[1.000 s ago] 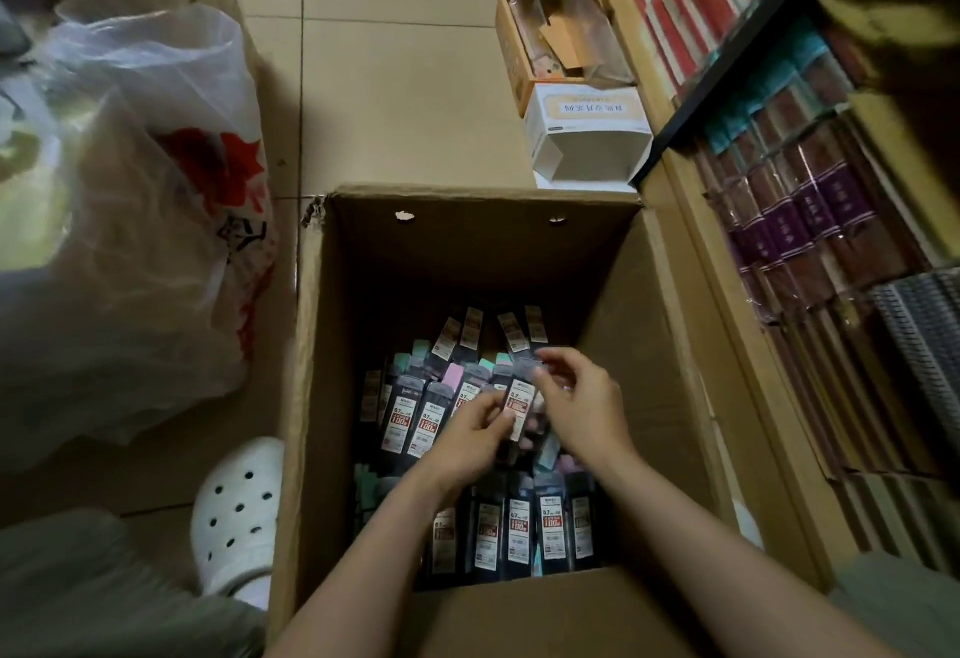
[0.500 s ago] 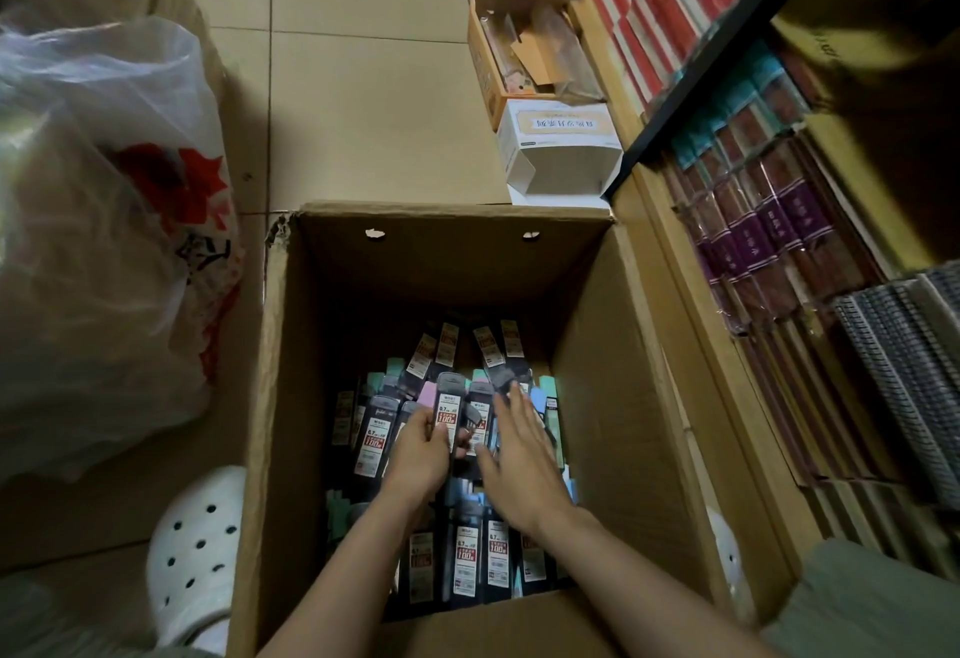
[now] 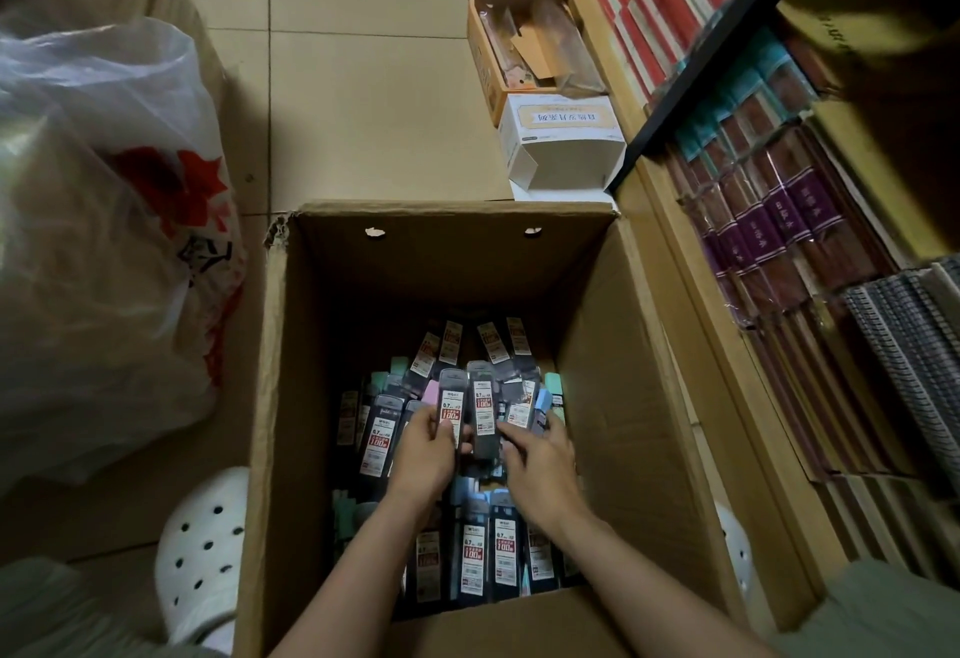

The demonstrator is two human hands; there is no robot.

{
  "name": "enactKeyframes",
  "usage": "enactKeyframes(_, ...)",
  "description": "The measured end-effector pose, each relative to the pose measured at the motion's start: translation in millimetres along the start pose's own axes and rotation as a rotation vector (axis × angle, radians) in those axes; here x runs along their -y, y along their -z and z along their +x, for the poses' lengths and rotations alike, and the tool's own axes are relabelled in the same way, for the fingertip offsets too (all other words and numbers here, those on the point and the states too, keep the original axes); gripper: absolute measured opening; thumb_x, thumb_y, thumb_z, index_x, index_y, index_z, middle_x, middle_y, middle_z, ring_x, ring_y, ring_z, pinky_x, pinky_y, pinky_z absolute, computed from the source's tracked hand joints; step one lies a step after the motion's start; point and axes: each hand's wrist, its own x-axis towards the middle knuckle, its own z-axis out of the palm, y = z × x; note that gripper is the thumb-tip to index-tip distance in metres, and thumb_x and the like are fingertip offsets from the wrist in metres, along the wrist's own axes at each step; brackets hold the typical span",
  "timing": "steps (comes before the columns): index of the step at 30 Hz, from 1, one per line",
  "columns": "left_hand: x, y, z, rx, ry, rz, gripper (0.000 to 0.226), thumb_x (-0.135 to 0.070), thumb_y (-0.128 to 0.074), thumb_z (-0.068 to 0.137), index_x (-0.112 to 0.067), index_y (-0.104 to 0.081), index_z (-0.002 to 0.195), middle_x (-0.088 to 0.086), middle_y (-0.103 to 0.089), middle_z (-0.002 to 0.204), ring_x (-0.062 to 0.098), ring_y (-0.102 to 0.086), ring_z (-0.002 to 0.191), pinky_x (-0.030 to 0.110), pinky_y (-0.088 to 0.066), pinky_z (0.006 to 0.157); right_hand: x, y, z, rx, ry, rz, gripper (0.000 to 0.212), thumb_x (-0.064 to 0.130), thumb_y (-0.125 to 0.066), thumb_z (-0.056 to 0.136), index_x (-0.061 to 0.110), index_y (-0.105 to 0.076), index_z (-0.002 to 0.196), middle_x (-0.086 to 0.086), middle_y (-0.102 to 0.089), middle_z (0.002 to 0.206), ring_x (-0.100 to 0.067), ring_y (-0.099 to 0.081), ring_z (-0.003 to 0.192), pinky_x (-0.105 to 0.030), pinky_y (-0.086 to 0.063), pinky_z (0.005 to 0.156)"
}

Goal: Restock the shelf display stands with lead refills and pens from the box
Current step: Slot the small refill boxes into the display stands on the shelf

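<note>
Single head view, looking steeply down, close above open box (image 3: 291, 397), shelf (image 3: 727, 397) at right.

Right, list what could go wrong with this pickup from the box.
1. The left hand holds a fanned bunch of lead refill packs; its grip looks loose, so some could slide back into the cardboard box.
2. The right hand is working among overlapping packs, so neighbours may snag and come up too.
3. The box is deep and dim, so a wrong pack could be taken.

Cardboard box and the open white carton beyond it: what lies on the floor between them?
Nothing that shows in the head view. The white carton stands right behind the cardboard box, at its far rim.
</note>
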Motion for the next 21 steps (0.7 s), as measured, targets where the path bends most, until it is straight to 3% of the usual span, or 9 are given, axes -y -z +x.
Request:
enactKeyframes(2,-0.3,0.3,-0.6,-0.004,0.008,-0.019,0.018,-0.011,-0.039,0.103,-0.011,-0.056,0.099,0.006,-0.071,0.093,0.019,-0.069,0.084,0.036,-0.056,0.081,3.5,4.1,1.8,-0.04,-0.036,0.128,0.035,0.019,-0.048,0.101,0.027,-0.056,0.135,-0.009,-0.017,0.158,-0.023,-0.029,0.141,-0.031,-0.027,0.117)
enactKeyframes(4,-0.7,1.3,-1.3,-0.008,0.009,-0.035,0.016,-0.01,-0.042,0.102,-0.011,-0.057,0.098,0.004,-0.071,0.091,0.014,-0.069,0.08,0.027,-0.054,0.069,6.3,9.6,6.1,-0.112,-0.079,0.198,0.038,0.013,-0.052,0.099,0.025,-0.054,0.135,-0.006,-0.031,0.149,-0.009,-0.049,0.111,-0.014,-0.037,0.097)
enactKeyframes(6,-2.4,3.2,-2.7,-0.011,0.007,-0.053,0.011,-0.006,-0.048,0.099,-0.011,-0.058,0.097,0.004,-0.072,0.092,0.011,-0.069,0.078,0.02,-0.051,0.062,8.9,11.2,12.2,-0.155,-0.129,0.21,0.049,0.008,-0.058,0.095,0.025,-0.046,0.139,-0.005,-0.037,0.141,-0.004,-0.045,0.09,-0.013,-0.039,0.085)
enactKeyframes(10,-8.7,3.6,-5.4,0.066,0.028,-0.142,0.012,0.0,-0.052,0.096,-0.008,-0.054,0.105,0.008,-0.072,0.099,0.019,-0.071,0.084,0.034,-0.06,0.074,14.5,10.2,17.0,-0.174,-0.208,0.25,0.069,0.001,-0.066,0.088,0.025,-0.033,0.144,-0.01,-0.046,0.131,-0.019,-0.053,0.106,-0.024,-0.046,0.078)
enactKeyframes(12,-10.3,1.5,-8.4,0.125,0.041,-0.136,0.016,0.001,-0.05,0.097,-0.01,-0.052,0.108,0.004,-0.072,0.101,0.015,-0.071,0.081,0.032,-0.06,0.072,12.5,11.5,14.8,-0.172,-0.207,0.282,0.069,0.0,-0.066,0.087,0.024,-0.033,0.143,-0.01,-0.055,0.125,-0.025,-0.058,0.111,-0.032,-0.054,0.085)
enactKeyframes(14,-9.5,0.0,-9.8,0.156,0.022,-0.099,0.026,0.004,-0.048,0.096,-0.016,-0.05,0.113,0.002,-0.071,0.099,0.011,-0.07,0.078,0.028,-0.059,0.068,7.7,15.0,11.2,-0.187,-0.184,0.286,0.068,0.0,-0.067,0.086,0.023,-0.036,0.141,-0.006,-0.058,0.116,-0.023,-0.062,0.104,-0.038,-0.057,0.084)
enactKeyframes(18,-9.7,0.3,-10.3,0.191,0.013,-0.107,0.04,0.004,-0.05,0.095,-0.027,-0.047,0.121,0.004,-0.07,0.1,0.012,-0.069,0.079,0.024,-0.056,0.06,2.8,25.5,7.1,-0.14,-0.115,0.432,0.061,-0.004,-0.065,0.086,0.028,-0.043,0.134,-0.002,-0.058,0.095,-0.012,-0.063,0.08,-0.021,-0.054,0.06)
enactKeyframes(21,-13.0,1.1,-13.9,0.284,0.02,-0.092,0.028,-0.024,-0.063,0.094,-0.041,-0.049,0.11,0.003,-0.071,0.1,0.018,-0.073,0.081,0.031,-0.058,0.059,10.4,29.7,4.4,-0.071,-0.139,0.754,0.047,-0.006,-0.063,0.088,0.024,-0.049,0.121,-0.008,-0.065,0.092,-0.012,-0.069,0.073,-0.019,-0.054,0.055)
